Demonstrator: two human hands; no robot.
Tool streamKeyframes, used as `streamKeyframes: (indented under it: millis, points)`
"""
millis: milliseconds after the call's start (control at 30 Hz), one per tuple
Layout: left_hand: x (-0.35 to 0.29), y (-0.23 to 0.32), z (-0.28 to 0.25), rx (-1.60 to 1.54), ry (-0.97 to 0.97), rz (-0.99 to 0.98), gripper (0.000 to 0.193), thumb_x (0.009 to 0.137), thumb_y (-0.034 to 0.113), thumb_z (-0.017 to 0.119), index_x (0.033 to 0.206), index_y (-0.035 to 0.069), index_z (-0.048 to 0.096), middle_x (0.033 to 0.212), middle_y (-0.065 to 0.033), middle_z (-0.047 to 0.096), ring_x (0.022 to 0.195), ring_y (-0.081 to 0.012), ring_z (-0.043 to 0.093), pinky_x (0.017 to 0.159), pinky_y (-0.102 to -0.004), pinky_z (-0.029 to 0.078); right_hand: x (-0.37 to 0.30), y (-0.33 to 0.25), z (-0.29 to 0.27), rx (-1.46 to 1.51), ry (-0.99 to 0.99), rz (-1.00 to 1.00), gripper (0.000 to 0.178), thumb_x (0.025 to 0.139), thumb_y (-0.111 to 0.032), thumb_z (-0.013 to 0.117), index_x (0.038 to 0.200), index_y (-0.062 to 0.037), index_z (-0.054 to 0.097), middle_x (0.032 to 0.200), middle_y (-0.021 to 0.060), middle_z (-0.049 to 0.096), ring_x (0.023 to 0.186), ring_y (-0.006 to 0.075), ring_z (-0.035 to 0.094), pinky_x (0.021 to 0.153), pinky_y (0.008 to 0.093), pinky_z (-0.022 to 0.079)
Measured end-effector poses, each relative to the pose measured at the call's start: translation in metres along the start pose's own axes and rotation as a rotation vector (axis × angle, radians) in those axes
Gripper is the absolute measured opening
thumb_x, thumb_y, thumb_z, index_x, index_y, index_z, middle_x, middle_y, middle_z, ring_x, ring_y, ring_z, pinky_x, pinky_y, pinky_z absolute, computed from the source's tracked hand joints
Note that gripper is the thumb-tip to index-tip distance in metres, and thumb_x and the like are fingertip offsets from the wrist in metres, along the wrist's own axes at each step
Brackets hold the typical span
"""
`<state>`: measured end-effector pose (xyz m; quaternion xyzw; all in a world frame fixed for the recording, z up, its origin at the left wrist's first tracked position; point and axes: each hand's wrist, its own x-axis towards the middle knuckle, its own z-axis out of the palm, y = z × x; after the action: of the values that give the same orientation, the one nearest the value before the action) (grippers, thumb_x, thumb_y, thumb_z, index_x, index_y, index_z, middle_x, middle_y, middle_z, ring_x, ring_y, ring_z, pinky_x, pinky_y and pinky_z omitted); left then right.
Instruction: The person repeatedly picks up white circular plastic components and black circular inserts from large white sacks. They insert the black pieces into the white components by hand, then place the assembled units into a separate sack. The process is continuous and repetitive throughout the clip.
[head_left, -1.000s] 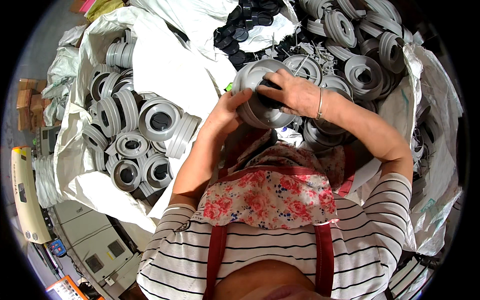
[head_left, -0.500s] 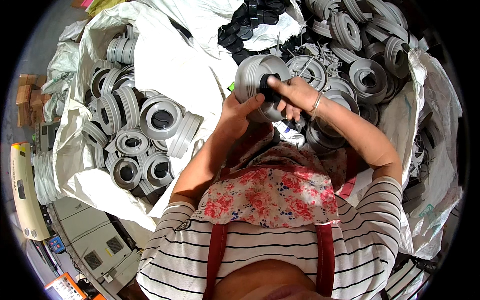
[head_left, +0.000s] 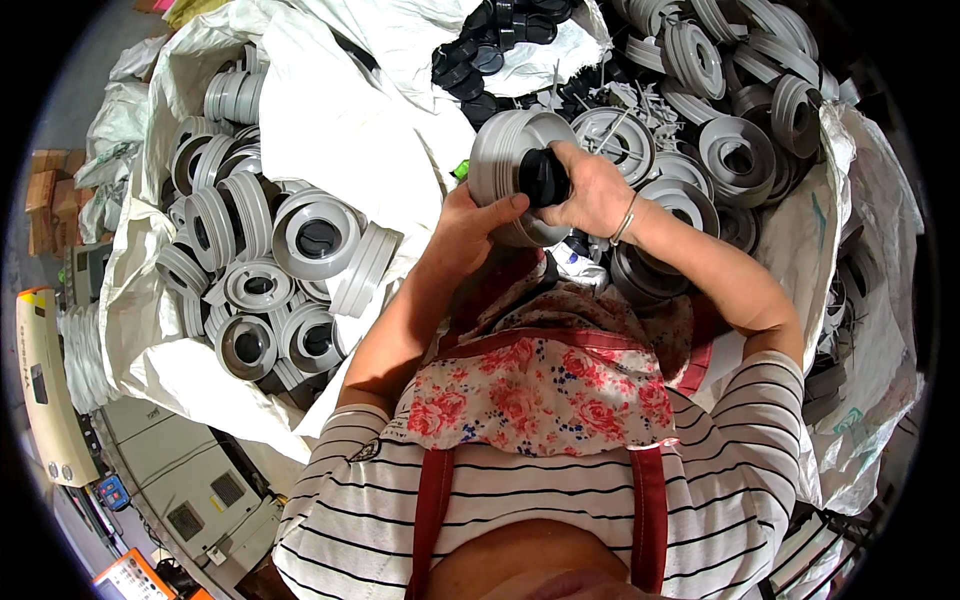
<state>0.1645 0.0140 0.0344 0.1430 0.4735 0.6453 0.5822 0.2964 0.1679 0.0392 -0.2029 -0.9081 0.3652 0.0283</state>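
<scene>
A grey spool [head_left: 505, 160] is held up over the sacks, gripped at its rim by the left hand [head_left: 468, 222], while a black cap [head_left: 543, 178] is pressed into its hub by the closed right hand [head_left: 592, 190]; firm, square seating is judged needed next.

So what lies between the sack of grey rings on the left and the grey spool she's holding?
In the head view, only folds of white sacking separate the grey plastic rings from the grey plastic spool.

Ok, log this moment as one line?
left hand: holds grey spool | right hand: presses black cap into its centre | left sack: capped spools | right sack: bare spools
</scene>
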Motion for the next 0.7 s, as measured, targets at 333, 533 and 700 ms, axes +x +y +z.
streamKeyframes:
  millis: [333,533,700]
  points:
    - [0.003,0.004,-0.008,-0.159,-0.077,-0.087,0.043,0.076,0.007,0.07,0.114,-0.005,0.052,0.103,-0.0121,0.062,0.091,-0.0204,0.062,0.08,-0.0333,0.051,-0.006,0.008,0.003,-0.089,0.095,-0.219,0.065,0.062,-0.022,0.074,0.114,0.0044,0.047,0.084,0.0222,0.06,0.079,0.0394,0.061,0.071,0.04,0.05]
    - [-0.006,-0.001,0.005,0.179,0.066,0.111,0.041,0.076,0.007,0.071,0.112,-0.002,0.054,0.097,-0.0087,0.062,0.086,-0.0172,0.061,0.076,-0.0289,0.05,0.003,-0.017,0.009,0.551,-0.062,0.518,0.051,0.074,-0.044,0.069,0.076,0.0046,0.055,0.059,0.0123,0.059,0.045,0.019,0.058,0.041,0.0279,0.047]
    - [-0.008,-0.001,0.004,0.174,0.124,0.188,0.038,0.076,0.007,0.072,0.108,-0.005,0.055,0.094,-0.0095,0.064,0.082,-0.0173,0.062,0.074,-0.0291,0.051,0.011,0.001,0.003,0.637,-0.377,0.538,0.071,0.076,-0.062,0.059,0.085,0.0077,0.057,0.065,0.0147,0.062,0.048,0.0178,0.06,0.045,0.0268,0.05]
